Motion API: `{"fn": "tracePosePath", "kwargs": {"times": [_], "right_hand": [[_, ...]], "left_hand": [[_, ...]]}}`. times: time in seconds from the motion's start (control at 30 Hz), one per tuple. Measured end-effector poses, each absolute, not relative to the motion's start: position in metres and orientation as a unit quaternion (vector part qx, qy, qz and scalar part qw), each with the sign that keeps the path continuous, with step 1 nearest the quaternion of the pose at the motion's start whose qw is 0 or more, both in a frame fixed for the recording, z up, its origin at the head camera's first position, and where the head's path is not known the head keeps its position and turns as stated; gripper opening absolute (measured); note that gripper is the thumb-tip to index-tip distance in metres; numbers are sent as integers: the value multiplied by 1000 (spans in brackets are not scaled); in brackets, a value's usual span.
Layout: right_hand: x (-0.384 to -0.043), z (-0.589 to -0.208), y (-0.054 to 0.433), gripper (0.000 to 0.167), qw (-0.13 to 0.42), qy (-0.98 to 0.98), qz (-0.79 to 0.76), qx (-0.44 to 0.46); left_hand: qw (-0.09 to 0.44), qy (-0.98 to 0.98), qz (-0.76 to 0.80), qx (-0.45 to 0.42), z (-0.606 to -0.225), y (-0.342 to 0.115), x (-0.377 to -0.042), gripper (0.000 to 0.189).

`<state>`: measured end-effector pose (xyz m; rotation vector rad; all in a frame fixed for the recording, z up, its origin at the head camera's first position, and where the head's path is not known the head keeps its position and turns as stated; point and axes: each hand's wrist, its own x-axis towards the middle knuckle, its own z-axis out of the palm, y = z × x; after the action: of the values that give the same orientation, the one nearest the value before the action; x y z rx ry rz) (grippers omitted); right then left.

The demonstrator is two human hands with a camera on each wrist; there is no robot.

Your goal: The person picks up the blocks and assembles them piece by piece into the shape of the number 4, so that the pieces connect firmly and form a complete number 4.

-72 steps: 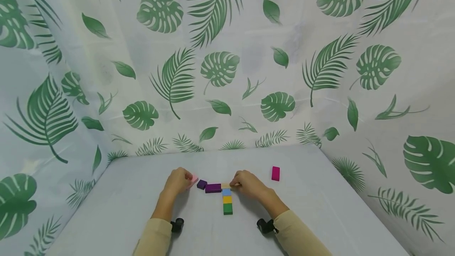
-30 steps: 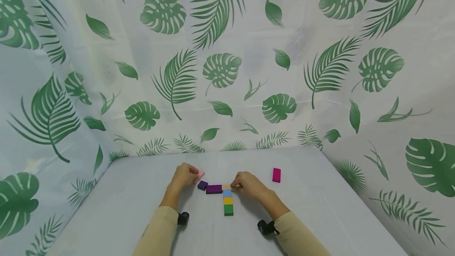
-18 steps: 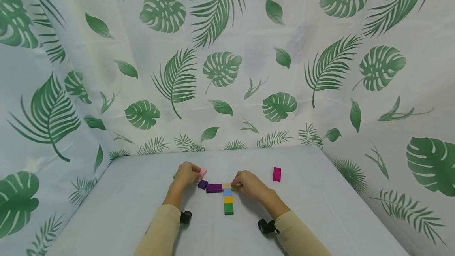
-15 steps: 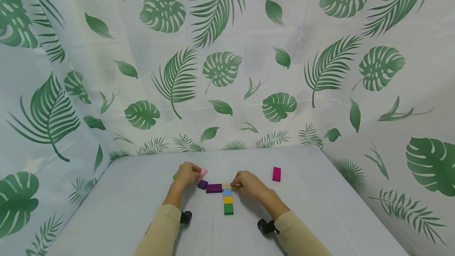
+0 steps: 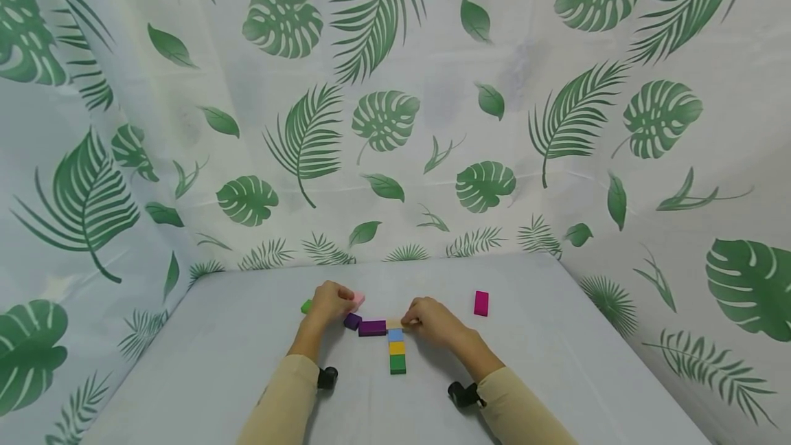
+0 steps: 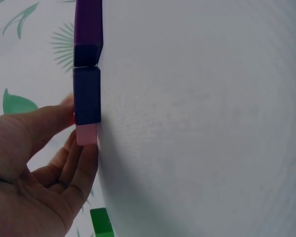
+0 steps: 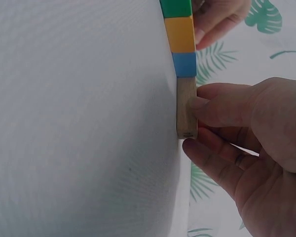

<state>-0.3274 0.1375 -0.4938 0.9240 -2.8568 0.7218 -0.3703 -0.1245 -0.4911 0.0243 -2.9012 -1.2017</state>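
Note:
My left hand (image 5: 329,301) holds a pink block (image 5: 357,302) between thumb and fingers, just behind a dark indigo block (image 5: 353,321). That indigo block sits slightly askew at the left end of a purple block (image 5: 372,328). With thumb and fingers, my right hand (image 5: 432,320) pinches a plain wooden block (image 7: 186,113) at the right end of the purple one. From the wooden block a column runs toward me: a light blue block (image 5: 395,336), a yellow block (image 5: 397,348) and a green block (image 5: 397,364).
Beyond the right hand lies a magenta block (image 5: 481,303) on the white tabletop (image 5: 531,369). Another, lighter green block (image 5: 306,306) is partly covered by the left hand. A leaf-print cloth (image 5: 426,115) hangs behind the table and along its sides.
My left hand has carried the pink block rightward and slightly away from me, past the indigo block. The lighter green block has come into view behind that hand. My right hand stays in place.

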Motion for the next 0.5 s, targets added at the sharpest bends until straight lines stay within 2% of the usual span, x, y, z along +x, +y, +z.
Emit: {"fn": "tracePosePath", "kwargs": {"times": [0.5], "right_hand": [[-330,-497,139,21,30,-923,226,309]], "left_hand": [[4,-918,-395,8,-491,-119,-372,22]]}}
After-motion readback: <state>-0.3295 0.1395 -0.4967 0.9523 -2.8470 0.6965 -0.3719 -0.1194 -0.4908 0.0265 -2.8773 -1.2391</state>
